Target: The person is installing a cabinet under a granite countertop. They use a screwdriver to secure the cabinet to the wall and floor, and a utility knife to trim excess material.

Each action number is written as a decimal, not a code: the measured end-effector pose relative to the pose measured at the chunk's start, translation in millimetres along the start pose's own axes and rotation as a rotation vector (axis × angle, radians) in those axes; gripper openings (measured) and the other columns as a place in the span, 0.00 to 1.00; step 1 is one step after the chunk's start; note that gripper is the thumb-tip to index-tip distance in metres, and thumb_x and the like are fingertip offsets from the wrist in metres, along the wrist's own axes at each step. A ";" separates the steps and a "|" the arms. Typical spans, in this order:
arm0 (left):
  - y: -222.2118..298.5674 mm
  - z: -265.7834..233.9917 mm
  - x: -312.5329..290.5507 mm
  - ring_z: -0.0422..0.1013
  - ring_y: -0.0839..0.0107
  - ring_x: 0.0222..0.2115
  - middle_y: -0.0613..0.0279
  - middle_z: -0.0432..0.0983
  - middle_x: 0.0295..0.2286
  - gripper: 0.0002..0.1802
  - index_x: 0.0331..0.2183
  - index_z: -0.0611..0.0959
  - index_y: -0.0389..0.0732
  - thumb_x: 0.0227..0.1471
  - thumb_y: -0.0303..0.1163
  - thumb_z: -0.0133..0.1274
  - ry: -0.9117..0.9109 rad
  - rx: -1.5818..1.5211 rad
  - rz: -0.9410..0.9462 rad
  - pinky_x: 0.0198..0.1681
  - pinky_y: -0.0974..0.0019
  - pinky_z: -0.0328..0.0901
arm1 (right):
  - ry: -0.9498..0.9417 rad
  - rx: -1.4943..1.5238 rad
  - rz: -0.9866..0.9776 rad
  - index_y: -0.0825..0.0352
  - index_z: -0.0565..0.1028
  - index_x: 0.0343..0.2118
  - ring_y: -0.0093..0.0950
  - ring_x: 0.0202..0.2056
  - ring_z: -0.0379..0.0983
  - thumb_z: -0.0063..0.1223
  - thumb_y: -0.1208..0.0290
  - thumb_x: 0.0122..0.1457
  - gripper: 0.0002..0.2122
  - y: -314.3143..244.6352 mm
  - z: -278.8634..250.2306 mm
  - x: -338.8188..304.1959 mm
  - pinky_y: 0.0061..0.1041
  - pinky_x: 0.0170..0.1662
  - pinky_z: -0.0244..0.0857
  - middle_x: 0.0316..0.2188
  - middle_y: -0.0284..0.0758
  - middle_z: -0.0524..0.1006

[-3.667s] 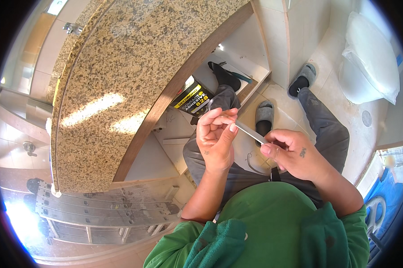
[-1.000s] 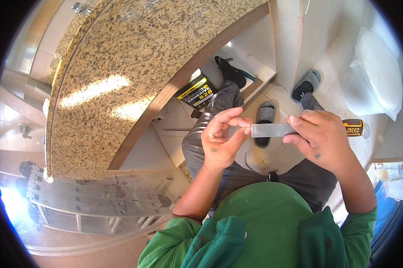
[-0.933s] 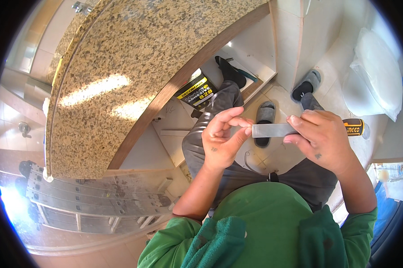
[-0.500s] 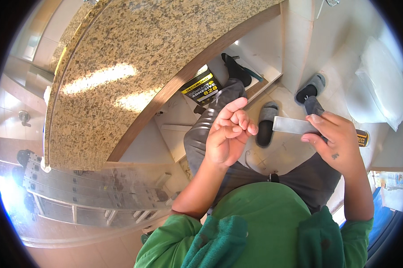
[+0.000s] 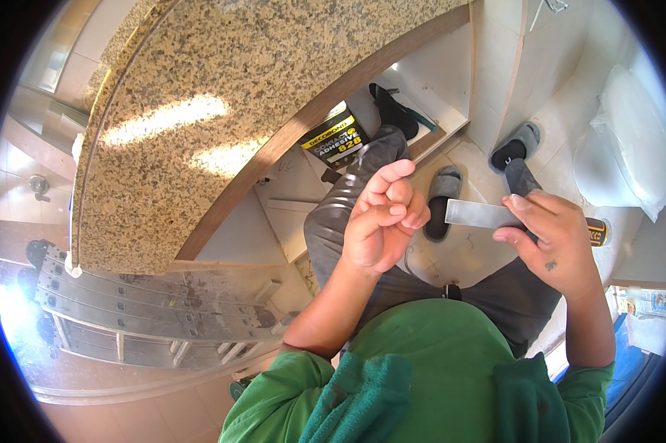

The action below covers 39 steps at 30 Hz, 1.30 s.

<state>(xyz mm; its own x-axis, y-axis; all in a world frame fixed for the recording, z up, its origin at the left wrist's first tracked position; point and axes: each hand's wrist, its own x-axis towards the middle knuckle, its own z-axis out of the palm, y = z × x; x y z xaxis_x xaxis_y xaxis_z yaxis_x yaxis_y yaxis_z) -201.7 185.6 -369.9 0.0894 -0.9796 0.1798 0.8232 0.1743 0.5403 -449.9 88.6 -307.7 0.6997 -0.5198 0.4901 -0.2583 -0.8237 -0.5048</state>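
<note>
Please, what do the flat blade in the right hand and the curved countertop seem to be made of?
The flat blade, held in the right hand, looks like bare metal: it is thin, grey and dully shiny. The countertop looks like polished granite, speckled beige and brown with bright reflections; it could also be an imitation stone.

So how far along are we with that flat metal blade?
The right hand holds the flat grey metal blade out level. The left hand is off it, fingers curled. The black and yellow adhesive can stands in the cabinet under the speckled granite counter, untouched. No glue shows on the blade.
</note>
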 end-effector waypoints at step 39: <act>10.4 12.0 5.4 0.70 0.69 0.40 0.65 0.67 0.45 0.23 0.46 0.73 0.47 0.49 0.16 0.56 0.067 0.309 0.247 0.48 0.58 0.64 | -0.027 0.347 0.204 0.75 0.75 0.45 0.31 0.22 0.66 0.63 0.72 0.57 0.16 -18.9 30.9 -13.9 0.28 0.28 0.61 0.26 0.40 0.71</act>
<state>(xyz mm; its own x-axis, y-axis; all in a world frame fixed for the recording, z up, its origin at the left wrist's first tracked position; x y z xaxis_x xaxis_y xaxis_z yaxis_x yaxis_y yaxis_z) -199.4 183.3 -353.4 0.3089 -0.9069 0.2867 0.5656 0.4175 0.7112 -434.2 118.4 -326.9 0.6760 -0.6545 0.3387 -0.1561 -0.5764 -0.8021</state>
